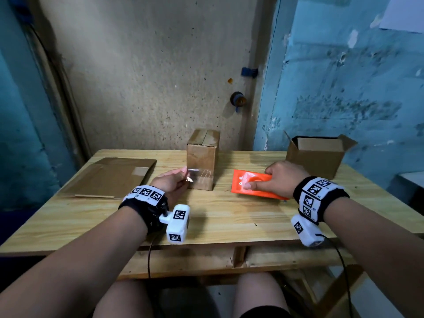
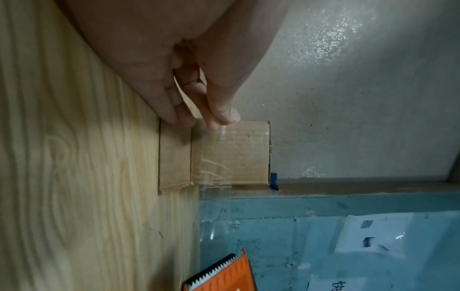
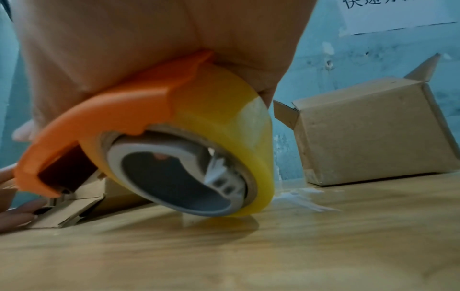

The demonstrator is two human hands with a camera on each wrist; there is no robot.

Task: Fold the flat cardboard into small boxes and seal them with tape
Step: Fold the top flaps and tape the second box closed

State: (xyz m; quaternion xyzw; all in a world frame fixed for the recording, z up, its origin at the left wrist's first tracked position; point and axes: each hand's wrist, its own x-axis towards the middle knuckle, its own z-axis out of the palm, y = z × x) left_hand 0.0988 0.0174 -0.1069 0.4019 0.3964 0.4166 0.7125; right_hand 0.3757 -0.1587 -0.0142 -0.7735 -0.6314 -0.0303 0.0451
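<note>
A small closed cardboard box stands upright at the middle of the wooden table. My left hand pinches the free end of a clear tape strip just in front of the box's lower face. In the left wrist view the tape strip runs from my fingertips past the box toward the dispenser's toothed blade. My right hand grips the orange tape dispenser, held low over the table to the right of the box. Its yellowish tape roll nearly touches the wood.
Flat cardboard lies on the table's left side. An open box with raised flaps sits at the back right, also seen as the open box behind the roll. Walls stand close behind the table.
</note>
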